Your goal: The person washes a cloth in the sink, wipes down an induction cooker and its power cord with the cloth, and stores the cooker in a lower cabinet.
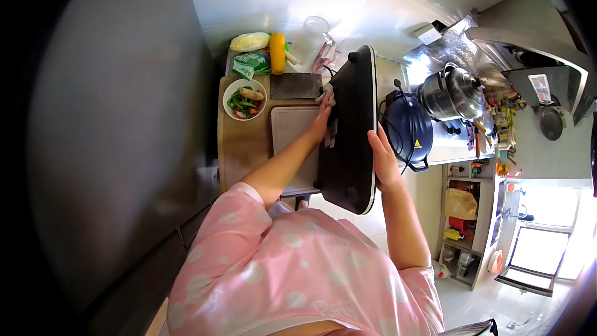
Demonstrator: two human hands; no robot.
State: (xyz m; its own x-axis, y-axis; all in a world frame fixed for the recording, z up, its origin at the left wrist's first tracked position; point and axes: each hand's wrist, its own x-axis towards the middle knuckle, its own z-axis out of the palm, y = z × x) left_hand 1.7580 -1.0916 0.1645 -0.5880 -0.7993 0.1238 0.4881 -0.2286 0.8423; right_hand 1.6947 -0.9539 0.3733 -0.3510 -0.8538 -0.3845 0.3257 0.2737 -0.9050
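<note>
"What are our hands doing?"

"Our left hand (322, 116) clasps a crumpled whitish cloth (326, 93) against the black, flat rectangular appliance (349, 143); our right hand (385, 158) grasps its pale-rimmed side."

"Where do we have it?"

"Tilted up on edge at the tan wooden desk (239, 155), between our round white bowl (262, 104) and the round dark-blue pot (420, 126)."

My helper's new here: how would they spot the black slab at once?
Start at the tan worktop. At its right, between the person's left hand and right hand, is the tilted black slab. Unlike the round blue appliance beside it, it is flat and pale-edged.
</note>
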